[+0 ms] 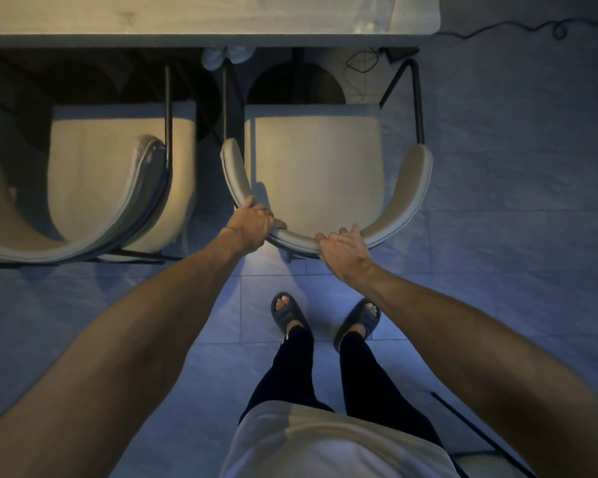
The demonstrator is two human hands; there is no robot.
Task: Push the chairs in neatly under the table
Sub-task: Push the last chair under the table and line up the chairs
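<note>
The step in hand is the push on the cream upholstered chair (311,160) with the curved padded backrest and thin black metal legs, the one nearer the counter's end. The person stands behind it on the blue-grey tiled floor (497,236), both arms stretched forward.

The left hand (252,224) is clenched round the backrest's rim at its left bend, fingers wrapped over the top. The right hand (342,250) lies on the rim just right of centre with its palm against the outer face. Its fingers reach over the top edge, but I cannot tell whether they hook down inside or only press.

The chair faces the pale wooden counter (187,15) squarely. Nearly the whole seat is out in the open, though, and only its front edge and front legs come near the counter's shadow (so the work on this one looks barely begun).

The next move, as I judge it, calls for a straight, even shove from both hands, balanced so the chair does not swing to one side. It also calls for an eye on the dark power adapter (394,56) and its thin cable, which lie on the floor under the counter close to the front right leg.

A second matching cream chair (118,174) stands just beside the first on the left, about as far out, and no hand is on it.
</note>
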